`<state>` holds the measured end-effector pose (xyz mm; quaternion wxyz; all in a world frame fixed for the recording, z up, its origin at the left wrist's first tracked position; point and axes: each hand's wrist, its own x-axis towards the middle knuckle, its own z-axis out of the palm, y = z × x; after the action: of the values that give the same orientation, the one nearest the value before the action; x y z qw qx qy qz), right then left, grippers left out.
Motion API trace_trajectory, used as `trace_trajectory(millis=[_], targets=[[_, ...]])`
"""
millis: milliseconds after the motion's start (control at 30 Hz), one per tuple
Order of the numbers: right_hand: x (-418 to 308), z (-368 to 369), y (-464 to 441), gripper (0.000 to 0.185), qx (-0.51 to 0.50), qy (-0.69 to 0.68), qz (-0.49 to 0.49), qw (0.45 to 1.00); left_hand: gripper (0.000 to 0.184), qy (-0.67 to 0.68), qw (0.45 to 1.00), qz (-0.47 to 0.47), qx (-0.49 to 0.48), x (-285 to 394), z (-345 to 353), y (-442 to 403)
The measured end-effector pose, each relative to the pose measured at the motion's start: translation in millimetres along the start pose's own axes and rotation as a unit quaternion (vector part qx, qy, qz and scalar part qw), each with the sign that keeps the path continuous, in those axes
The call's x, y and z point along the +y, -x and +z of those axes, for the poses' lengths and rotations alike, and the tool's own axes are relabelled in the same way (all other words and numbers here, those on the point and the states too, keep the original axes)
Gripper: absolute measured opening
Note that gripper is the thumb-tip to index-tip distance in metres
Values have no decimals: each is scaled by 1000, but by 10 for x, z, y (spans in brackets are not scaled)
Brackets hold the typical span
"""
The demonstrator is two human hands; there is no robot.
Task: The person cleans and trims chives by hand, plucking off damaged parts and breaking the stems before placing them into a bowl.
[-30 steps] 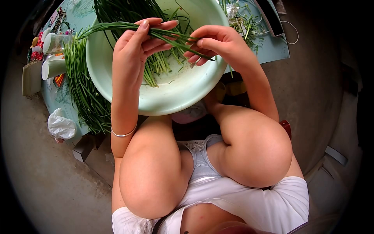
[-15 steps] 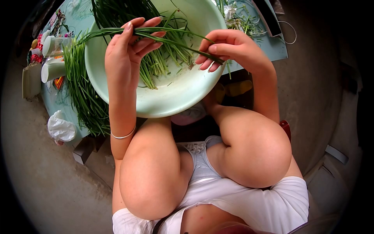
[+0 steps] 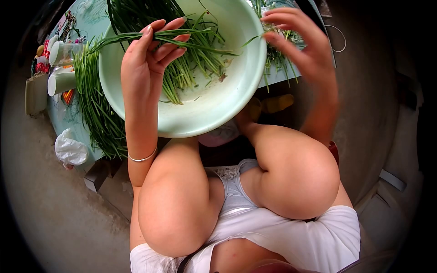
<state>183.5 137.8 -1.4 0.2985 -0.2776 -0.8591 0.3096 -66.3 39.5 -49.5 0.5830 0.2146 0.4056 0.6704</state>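
My left hand point(image 3: 150, 52) holds a few long green stalks point(image 3: 205, 43) between thumb and fingers, above the left part of a pale green basin point(image 3: 205, 123). A heap of green stalks point(image 3: 180, 84) lies in the basin, partly behind that hand. Past the basin's right rim is my right hand point(image 3: 298, 41), raised and blurred, its fingers apart. A thin green leaf piece point(image 3: 250, 41) shows at its fingertips; whether the hand grips it is unclear.
Left of the basin a long bundle of green stalks point(image 3: 98, 109) lies on the light blue table point(image 3: 88, 152), beside cups point(image 3: 61, 82) and a crumpled white bag point(image 3: 70, 148). Loose trimmings point(image 3: 275, 57) lie on the table's right part. Yellow footwear point(image 3: 277, 103) is below.
My right hand has moved up and right, away from the stalks, and its fingers have spread. My left hand shifted left and still holds the stalks.
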Motion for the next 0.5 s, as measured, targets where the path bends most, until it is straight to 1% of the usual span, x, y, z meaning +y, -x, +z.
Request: trace_trajectory(millis=[33,100,133,200,267,333,433,467,500], targets=[[-34,127,-17,23,0,-1,1,1000,29,0,1000,0,2,-2,-2,-1],[-59,422,4,19,16,29,-101,994,29,-1,1000,-2,3,-4,1,-4],[-73,519,-4,19,16,29,-100,994,29,1,1000,-4,1,-3,4,-4],[-78,650,-10,18,5,-7,-54,999,28,3,1000,-9,0,-13,8,-2],[-41,669,-25,14,-4,-4,-64,998,28,2,1000,-10,-9,-11,8,-2],[-34,669,-23,13,-1,-55,-30,998,29,2,1000,-12,-13,-8,7,-3],[-20,647,-15,12,9,-84,-20,996,29,-6,1000,-16,-16,2,29,3],[-22,620,-9,12,8,-85,-19,996,30,-14,1000,-15,-18,0,38,5],[-38,581,-4,11,2,-40,-31,999,30,-14,1000,-15,-17,-6,39,7]])
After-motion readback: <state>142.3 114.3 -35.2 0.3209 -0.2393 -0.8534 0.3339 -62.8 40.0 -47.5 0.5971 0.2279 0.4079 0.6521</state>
